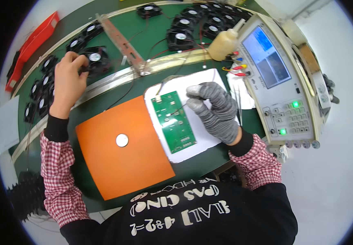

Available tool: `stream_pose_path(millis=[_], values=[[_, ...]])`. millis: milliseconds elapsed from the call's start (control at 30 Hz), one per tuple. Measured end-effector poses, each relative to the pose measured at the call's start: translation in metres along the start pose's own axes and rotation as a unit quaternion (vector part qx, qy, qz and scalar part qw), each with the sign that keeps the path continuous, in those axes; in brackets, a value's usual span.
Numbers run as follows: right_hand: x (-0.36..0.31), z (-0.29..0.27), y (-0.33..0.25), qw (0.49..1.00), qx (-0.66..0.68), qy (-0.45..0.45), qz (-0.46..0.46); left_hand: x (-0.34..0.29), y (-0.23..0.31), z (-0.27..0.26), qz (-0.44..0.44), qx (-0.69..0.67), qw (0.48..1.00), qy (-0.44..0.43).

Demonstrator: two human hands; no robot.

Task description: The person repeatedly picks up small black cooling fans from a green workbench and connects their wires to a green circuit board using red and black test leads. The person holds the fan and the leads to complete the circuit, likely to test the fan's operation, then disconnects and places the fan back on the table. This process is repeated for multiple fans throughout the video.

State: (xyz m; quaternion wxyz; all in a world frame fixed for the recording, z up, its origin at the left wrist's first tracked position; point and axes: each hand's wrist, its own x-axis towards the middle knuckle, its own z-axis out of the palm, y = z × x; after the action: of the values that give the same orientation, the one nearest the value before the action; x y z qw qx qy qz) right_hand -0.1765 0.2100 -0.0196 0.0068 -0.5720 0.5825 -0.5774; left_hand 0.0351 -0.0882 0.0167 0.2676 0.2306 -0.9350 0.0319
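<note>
Left hand [68, 75], bare: fingers curled at edge of one black fan [96, 58]; firm grasp or light touch, cannot tell. Right hand [214, 110], grey glove: thumb and fingertips close together beside one green circuit board [173, 124]; whether thin wire pinched between, cannot tell. Board flat on one white pad [203, 141]. Left of pad: one orange mat [135, 171], one white disc [121, 140] on it. Over ten other fans beyond. One bottle [223, 45]. One machine [283, 93], two green-lit buttons.

Light is bright, edges bow and darken, glare perhaps touches the circuit board [173, 122].
</note>
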Motion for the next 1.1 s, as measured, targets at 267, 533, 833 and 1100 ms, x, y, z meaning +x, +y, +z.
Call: stream_pose_path(millis=[267, 533, 833, 1100], values=[[0.013, 0.013, -0.022, 0.990, -0.073, -0.123, -0.015, -0.053, -0.002, -0.017, -0.055, -0.134, 0.989, 0.034], [0.021, 0.026, -0.025, 0.975, -0.105, -0.190, -0.048, -0.063, 0.029, -0.042, -0.048, -0.090, 0.980, -0.172], [0.019, 0.025, -0.034, 0.971, -0.090, -0.216, -0.054, 0.003, 0.013, 0.024, -0.008, -0.103, 0.948, -0.300], [0.034, 0.015, -0.035, 0.950, -0.203, -0.150, -0.181, -0.014, 0.086, -0.018, 0.181, -0.212, 0.957, 0.076]])
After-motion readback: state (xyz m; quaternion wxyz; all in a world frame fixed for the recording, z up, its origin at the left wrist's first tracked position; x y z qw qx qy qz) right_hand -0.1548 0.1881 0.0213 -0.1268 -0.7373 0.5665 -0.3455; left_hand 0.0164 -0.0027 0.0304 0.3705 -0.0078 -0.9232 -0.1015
